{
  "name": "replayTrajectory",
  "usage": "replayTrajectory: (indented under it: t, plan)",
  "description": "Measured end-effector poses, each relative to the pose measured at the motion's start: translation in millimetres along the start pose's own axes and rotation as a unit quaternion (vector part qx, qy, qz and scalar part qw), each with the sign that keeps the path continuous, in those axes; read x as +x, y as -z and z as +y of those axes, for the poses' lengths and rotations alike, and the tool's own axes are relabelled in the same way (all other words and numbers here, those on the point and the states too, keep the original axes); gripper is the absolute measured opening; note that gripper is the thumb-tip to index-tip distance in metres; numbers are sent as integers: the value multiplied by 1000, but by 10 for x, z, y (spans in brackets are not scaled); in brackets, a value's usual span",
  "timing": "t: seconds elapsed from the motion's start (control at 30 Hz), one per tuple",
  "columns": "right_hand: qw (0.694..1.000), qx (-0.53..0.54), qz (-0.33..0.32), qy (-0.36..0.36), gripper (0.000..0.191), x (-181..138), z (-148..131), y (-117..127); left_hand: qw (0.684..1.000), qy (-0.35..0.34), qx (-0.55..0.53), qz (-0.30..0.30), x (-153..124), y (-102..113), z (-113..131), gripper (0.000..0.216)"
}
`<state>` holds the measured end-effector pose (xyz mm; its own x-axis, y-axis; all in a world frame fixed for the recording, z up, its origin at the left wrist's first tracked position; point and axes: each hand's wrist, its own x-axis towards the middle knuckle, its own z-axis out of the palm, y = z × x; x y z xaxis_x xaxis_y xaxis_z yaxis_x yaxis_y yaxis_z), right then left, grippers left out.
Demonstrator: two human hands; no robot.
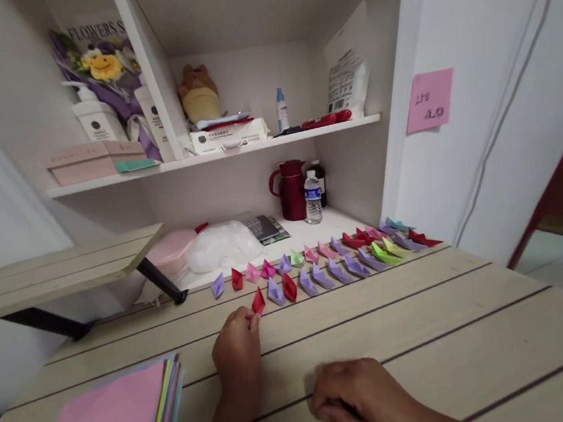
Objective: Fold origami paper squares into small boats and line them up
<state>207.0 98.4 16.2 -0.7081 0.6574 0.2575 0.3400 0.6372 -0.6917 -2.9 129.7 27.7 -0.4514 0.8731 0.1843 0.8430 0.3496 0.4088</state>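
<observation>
Thumb and fingers of my left hand (pixel 238 350) pinch the near end of a small red paper boat (pixel 257 302), which stands on the wooden table at the left end of the front row. Just to its right are a lilac paper boat (pixel 276 293) and another red paper boat (pixel 289 288). Two rows of folded boats in several colours stretch along the table's back edge, among them a bright green paper boat (pixel 385 254). My right hand (pixel 353 391) rests on the table nearer to me, fingers curled in, with nothing visible in it.
A stack of coloured paper (pixel 102 418) lies at front left, beside a raised wooden stand (pixel 66 267) with black legs. Behind the boats are a plastic bag (pixel 225 245), a dark red jug (pixel 293 189) and a water bottle (pixel 313 197). A shelf (pixel 255 148) hangs above.
</observation>
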Motion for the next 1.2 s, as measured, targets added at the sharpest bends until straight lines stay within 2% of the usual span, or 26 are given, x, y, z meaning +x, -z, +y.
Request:
replayTrajectory:
  t: [0.3, 0.57, 0.7, 0.9, 1.03, 1.2]
  plan:
    - [1000, -9, -14, -6, 18, 17, 41, -23, 1000, 18, 14, -10, 65, -36, 124, 22]
    - [1000, -21, -18, -3, 17, 21, 64, -29, 999, 37, -11, -8, 77, -25, 118, 21]
    - [1000, -20, -22, -8, 18, 24, 62, -30, 998, 42, -40, 3, 64, -29, 117, 14]
    - [1000, -17, -14, -4, 19, 15, 32, -8, 990, 60, -119, 43, 28, -1, 85, 31]
    - [1000, -6, -14, -7, 18, 14, 15, 4, 973, 106, -191, 75, 69, -17, -16, 38]
    - [1000, 11, -4, -2, 17, 4, 21, 0, 965, 132, -219, 64, 77, -39, -59, 32]
